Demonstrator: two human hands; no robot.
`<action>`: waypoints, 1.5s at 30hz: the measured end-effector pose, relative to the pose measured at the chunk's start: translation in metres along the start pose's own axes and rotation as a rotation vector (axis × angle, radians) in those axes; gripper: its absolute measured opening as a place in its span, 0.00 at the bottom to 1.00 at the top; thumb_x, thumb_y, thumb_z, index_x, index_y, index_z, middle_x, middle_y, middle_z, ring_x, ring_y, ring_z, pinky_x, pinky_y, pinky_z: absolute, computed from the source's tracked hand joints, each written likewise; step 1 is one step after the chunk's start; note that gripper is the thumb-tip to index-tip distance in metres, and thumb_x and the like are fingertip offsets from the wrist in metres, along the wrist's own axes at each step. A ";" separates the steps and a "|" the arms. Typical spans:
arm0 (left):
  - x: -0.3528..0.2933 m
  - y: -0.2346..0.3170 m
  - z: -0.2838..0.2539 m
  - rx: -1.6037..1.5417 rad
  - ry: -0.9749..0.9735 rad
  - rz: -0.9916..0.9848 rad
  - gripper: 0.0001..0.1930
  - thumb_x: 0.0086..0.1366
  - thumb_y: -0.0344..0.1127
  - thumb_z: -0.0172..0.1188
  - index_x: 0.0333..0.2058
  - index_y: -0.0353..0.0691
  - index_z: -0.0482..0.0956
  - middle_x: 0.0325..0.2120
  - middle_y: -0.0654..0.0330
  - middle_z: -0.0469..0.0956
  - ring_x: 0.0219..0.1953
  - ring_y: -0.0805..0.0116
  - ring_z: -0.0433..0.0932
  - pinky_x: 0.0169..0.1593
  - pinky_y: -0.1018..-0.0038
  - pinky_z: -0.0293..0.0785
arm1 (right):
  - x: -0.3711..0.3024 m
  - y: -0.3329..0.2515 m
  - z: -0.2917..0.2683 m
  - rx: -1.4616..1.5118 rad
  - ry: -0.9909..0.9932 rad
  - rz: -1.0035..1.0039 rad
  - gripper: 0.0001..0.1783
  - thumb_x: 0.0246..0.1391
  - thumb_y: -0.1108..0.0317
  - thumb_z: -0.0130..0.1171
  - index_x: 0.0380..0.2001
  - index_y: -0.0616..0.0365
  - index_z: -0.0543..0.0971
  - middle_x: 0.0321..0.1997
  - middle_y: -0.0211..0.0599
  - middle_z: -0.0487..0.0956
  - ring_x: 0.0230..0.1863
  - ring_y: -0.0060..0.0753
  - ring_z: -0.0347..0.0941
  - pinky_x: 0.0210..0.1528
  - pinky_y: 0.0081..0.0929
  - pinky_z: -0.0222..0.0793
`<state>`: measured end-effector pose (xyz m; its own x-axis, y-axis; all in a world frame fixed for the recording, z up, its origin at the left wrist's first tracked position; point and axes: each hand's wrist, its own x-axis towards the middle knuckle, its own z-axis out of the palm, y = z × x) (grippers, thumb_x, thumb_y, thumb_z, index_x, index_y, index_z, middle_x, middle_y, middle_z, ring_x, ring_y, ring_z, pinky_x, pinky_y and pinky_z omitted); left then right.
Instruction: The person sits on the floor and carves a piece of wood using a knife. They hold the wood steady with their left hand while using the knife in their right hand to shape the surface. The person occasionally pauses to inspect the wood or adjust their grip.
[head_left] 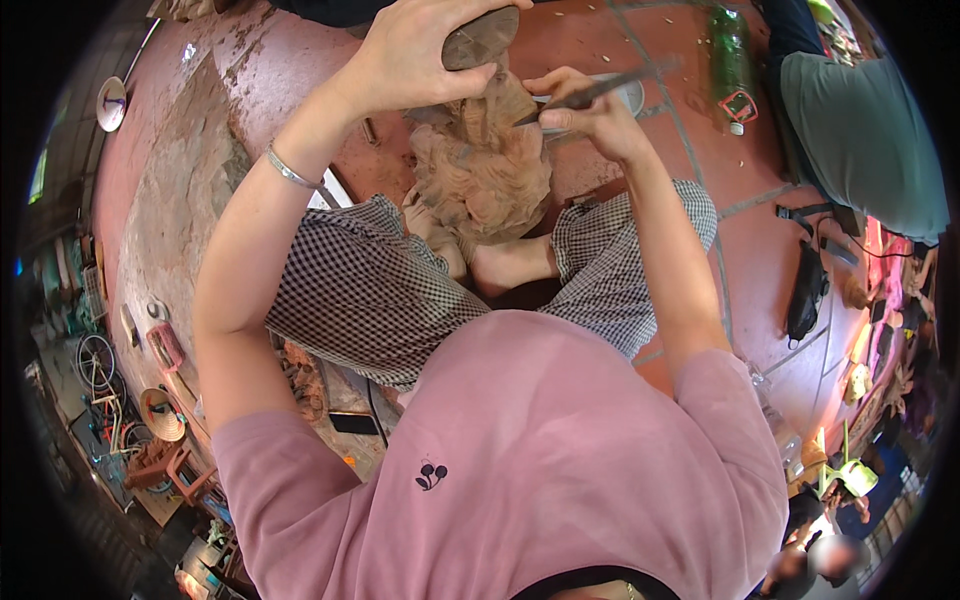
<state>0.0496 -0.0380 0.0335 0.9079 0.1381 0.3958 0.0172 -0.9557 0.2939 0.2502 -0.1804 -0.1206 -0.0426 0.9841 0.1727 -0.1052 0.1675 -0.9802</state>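
A reddish-brown wood carving (480, 175), cut in deep curling folds, stands tilted between my bare feet. My left hand (425, 60) is wrapped round the smooth, flat-ended piece (480, 40) at its far end. In my right hand (600, 120) is a slim dark carving tool (595, 92), held like a pen. Its pointed end meets or nearly meets the right side of the carving, while the other end sticks out to the right, blurred. The fine detail under the tip is too small to make out.
A white dish (632, 95) sits behind my right hand. Farther right are a green plastic bottle (730, 65), another person's grey-green clothing (865, 140) and a black pouch (806, 295). By my left thigh lies a phone (355, 424). Tiled floor (690, 180) surrounds me.
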 end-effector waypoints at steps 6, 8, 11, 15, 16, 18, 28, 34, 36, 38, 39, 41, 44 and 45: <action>-0.004 -0.005 0.002 -0.014 0.011 -0.006 0.33 0.46 0.36 0.67 0.54 0.38 0.73 0.57 0.50 0.74 0.59 0.51 0.74 0.58 0.62 0.73 | 0.015 0.002 -0.008 0.054 0.047 0.164 0.14 0.49 0.68 0.72 0.37 0.65 0.83 0.50 0.43 0.83 0.55 0.36 0.77 0.61 0.33 0.69; -0.004 -0.004 0.000 -0.002 -0.010 -0.018 0.33 0.46 0.36 0.67 0.55 0.38 0.73 0.57 0.50 0.74 0.59 0.51 0.74 0.58 0.62 0.72 | 0.008 0.003 -0.002 0.100 0.095 0.115 0.15 0.47 0.65 0.75 0.37 0.62 0.86 0.46 0.39 0.85 0.52 0.34 0.79 0.58 0.33 0.72; -0.003 -0.002 -0.002 -0.004 -0.031 -0.014 0.33 0.47 0.36 0.68 0.55 0.37 0.73 0.57 0.50 0.74 0.59 0.51 0.73 0.58 0.62 0.72 | -0.001 0.007 -0.001 -0.075 0.020 -0.043 0.16 0.47 0.65 0.74 0.38 0.62 0.85 0.46 0.39 0.85 0.52 0.35 0.79 0.58 0.33 0.71; -0.002 -0.002 0.002 0.011 -0.002 0.001 0.33 0.47 0.37 0.68 0.55 0.38 0.73 0.58 0.50 0.74 0.60 0.52 0.73 0.58 0.62 0.72 | 0.017 -0.005 -0.012 -0.046 0.018 0.155 0.16 0.49 0.65 0.74 0.38 0.62 0.84 0.48 0.39 0.84 0.53 0.35 0.78 0.59 0.33 0.71; -0.003 -0.005 0.003 0.010 0.001 0.001 0.33 0.47 0.37 0.68 0.55 0.38 0.73 0.58 0.50 0.73 0.60 0.52 0.72 0.58 0.62 0.72 | 0.015 -0.005 -0.011 -0.043 0.024 0.145 0.15 0.49 0.65 0.74 0.38 0.62 0.84 0.48 0.39 0.84 0.53 0.35 0.78 0.59 0.33 0.71; -0.004 -0.005 0.001 0.000 -0.002 -0.001 0.33 0.47 0.37 0.68 0.54 0.37 0.73 0.58 0.50 0.74 0.60 0.51 0.73 0.58 0.62 0.72 | 0.013 -0.007 -0.006 -0.037 0.024 0.120 0.14 0.49 0.66 0.73 0.37 0.62 0.84 0.49 0.39 0.84 0.54 0.35 0.78 0.59 0.33 0.71; -0.002 -0.006 0.003 -0.030 0.013 0.001 0.32 0.47 0.36 0.67 0.54 0.36 0.73 0.57 0.50 0.74 0.60 0.51 0.73 0.59 0.62 0.72 | 0.014 -0.041 -0.001 -0.162 0.029 0.237 0.13 0.47 0.69 0.74 0.36 0.61 0.85 0.48 0.39 0.84 0.53 0.34 0.78 0.59 0.31 0.71; -0.002 -0.004 0.001 -0.017 0.000 0.002 0.32 0.46 0.36 0.67 0.54 0.37 0.74 0.57 0.50 0.75 0.59 0.51 0.74 0.59 0.61 0.73 | 0.008 -0.029 -0.003 -0.205 -0.025 0.055 0.16 0.49 0.68 0.74 0.41 0.61 0.86 0.44 0.38 0.86 0.51 0.32 0.80 0.57 0.30 0.72; -0.004 -0.005 0.003 0.003 0.015 0.013 0.32 0.46 0.36 0.67 0.54 0.37 0.74 0.57 0.50 0.74 0.59 0.51 0.73 0.59 0.61 0.72 | 0.018 -0.038 -0.004 -0.200 0.003 0.206 0.15 0.49 0.68 0.73 0.40 0.61 0.86 0.44 0.38 0.85 0.51 0.32 0.80 0.57 0.30 0.73; -0.006 -0.006 0.003 0.008 0.022 0.013 0.32 0.47 0.36 0.67 0.54 0.38 0.73 0.57 0.50 0.74 0.60 0.51 0.73 0.59 0.61 0.72 | 0.016 -0.037 -0.001 -0.180 0.033 0.224 0.15 0.49 0.68 0.74 0.40 0.61 0.86 0.45 0.37 0.85 0.50 0.33 0.80 0.57 0.31 0.73; -0.005 -0.006 0.002 -0.015 0.011 0.004 0.32 0.47 0.36 0.67 0.54 0.38 0.73 0.57 0.50 0.74 0.60 0.51 0.73 0.59 0.61 0.72 | 0.013 -0.035 0.000 -0.180 0.051 0.202 0.15 0.48 0.68 0.74 0.39 0.61 0.86 0.45 0.37 0.85 0.50 0.33 0.80 0.57 0.31 0.73; -0.003 -0.006 0.001 -0.055 -0.012 -0.016 0.32 0.47 0.36 0.68 0.54 0.38 0.73 0.57 0.50 0.74 0.60 0.51 0.73 0.59 0.61 0.72 | 0.008 -0.030 0.001 -0.221 0.027 0.105 0.14 0.48 0.68 0.74 0.37 0.61 0.85 0.46 0.35 0.85 0.51 0.33 0.79 0.57 0.31 0.73; -0.001 -0.006 0.003 -0.043 -0.003 0.011 0.33 0.47 0.36 0.67 0.55 0.38 0.73 0.57 0.50 0.74 0.60 0.51 0.73 0.60 0.61 0.72 | 0.006 -0.032 -0.004 -0.295 -0.058 0.024 0.13 0.47 0.68 0.75 0.35 0.61 0.85 0.47 0.34 0.84 0.52 0.33 0.78 0.58 0.31 0.72; -0.004 -0.006 0.003 -0.030 0.002 -0.005 0.33 0.47 0.37 0.68 0.55 0.38 0.73 0.57 0.51 0.74 0.61 0.51 0.73 0.60 0.61 0.72 | 0.012 -0.041 -0.004 -0.282 -0.061 0.095 0.13 0.47 0.68 0.75 0.34 0.61 0.85 0.47 0.34 0.83 0.52 0.33 0.78 0.58 0.31 0.71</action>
<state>0.0474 -0.0336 0.0275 0.9068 0.1435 0.3964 0.0090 -0.9467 0.3220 0.2576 -0.1750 -0.0787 -0.1000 0.9920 0.0765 0.1816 0.0938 -0.9789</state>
